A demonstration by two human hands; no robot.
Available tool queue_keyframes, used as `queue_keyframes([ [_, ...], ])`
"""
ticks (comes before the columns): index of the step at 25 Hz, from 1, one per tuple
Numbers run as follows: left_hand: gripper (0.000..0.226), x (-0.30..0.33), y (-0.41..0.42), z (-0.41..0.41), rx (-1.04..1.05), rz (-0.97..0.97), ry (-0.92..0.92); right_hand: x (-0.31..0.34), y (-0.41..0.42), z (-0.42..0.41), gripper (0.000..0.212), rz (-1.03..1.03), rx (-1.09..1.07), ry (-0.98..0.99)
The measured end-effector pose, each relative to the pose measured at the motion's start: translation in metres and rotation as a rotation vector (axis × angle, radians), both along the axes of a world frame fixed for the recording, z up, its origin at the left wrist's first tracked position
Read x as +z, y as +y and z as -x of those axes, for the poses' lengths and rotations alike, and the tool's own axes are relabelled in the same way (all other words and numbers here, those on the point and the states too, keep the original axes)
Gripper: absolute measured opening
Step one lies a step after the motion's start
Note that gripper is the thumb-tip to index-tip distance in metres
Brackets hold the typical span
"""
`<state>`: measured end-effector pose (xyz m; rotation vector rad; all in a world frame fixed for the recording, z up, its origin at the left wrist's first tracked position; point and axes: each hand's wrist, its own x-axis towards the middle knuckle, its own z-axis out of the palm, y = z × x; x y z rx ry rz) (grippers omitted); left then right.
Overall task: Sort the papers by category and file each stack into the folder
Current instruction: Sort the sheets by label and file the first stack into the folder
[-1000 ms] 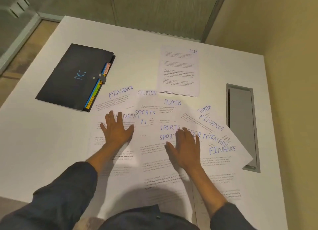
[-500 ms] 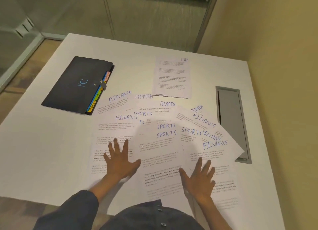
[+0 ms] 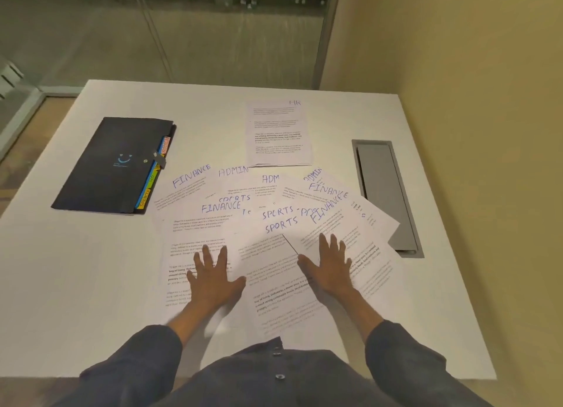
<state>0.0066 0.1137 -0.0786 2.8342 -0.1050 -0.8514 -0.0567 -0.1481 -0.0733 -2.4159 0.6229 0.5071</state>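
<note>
Papers (image 3: 274, 223) lie spread; I count one folder (image 3: 112, 165), and my left hand (image 3: 213, 280) and right hand (image 3: 327, 269) press flat, fingers apart.

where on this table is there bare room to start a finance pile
Bare white table lies left of the fanned handwritten-label papers, below the black folder; a smaller patch lies between folder and HR stack. The middle, under both hands, is crowded.

A white rectangular table (image 3: 76, 284) stands between a plain yellow wall (image 3: 472, 71) at right and far frosted glass partitions (image 3: 213, 31).
</note>
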Motion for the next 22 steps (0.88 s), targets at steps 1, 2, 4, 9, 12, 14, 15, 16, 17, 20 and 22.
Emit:
queue_keyframes([
  [1, 0.097, 0.000, -0.001, 0.000, 0.000, 0.007, 0.001, 0.001, -0.004, 0.002, 0.090, -0.012, -0.007, -0.044],
  [2, 0.098, 0.000, -0.001, 0.000, -0.002, 0.012, -0.001, 0.001, -0.007, 0.006, 0.089, 0.004, -0.008, -0.085],
  [4, 0.100, 0.001, -0.003, 0.001, -0.001, 0.017, -0.007, -0.002, -0.012, 0.017, 0.086, 0.110, 0.044, -0.108],
  [9, 0.101, 0.000, -0.012, -0.005, -0.027, 0.041, -0.019, -0.012, -0.012, 0.024, 0.081, 0.209, 0.167, 0.072],
  [12, 0.097, 0.000, -0.020, -0.008, -0.048, 0.033, -0.016, -0.005, -0.006, 0.013, 0.082, 0.197, 0.146, 0.082],
  [14, 0.096, 0.000, -0.023, -0.010, -0.040, 0.034, -0.030, 0.001, -0.001, 0.004, 0.083, 0.191, 0.089, 0.069],
  [15, 0.095, 0.000, -0.024, -0.011, -0.034, 0.034, -0.052, 0.003, 0.002, 0.000, 0.084, 0.201, 0.071, 0.043],
  [16, 0.094, 0.001, -0.025, -0.012, -0.033, 0.031, -0.085, 0.005, 0.004, -0.005, 0.084, 0.217, 0.068, 0.006],
  [17, 0.093, 0.002, -0.026, -0.014, -0.036, 0.027, -0.126, 0.005, 0.006, -0.010, 0.085, 0.227, 0.072, -0.032],
  [20, 0.088, 0.005, -0.033, -0.030, -0.051, 0.047, -0.231, 0.007, 0.005, -0.033, 0.076, 0.158, 0.037, -0.130],
  [22, 0.086, 0.006, -0.042, -0.051, -0.068, 0.057, -0.282, 0.012, -0.001, -0.056, 0.067, 0.101, 0.002, -0.198],
])
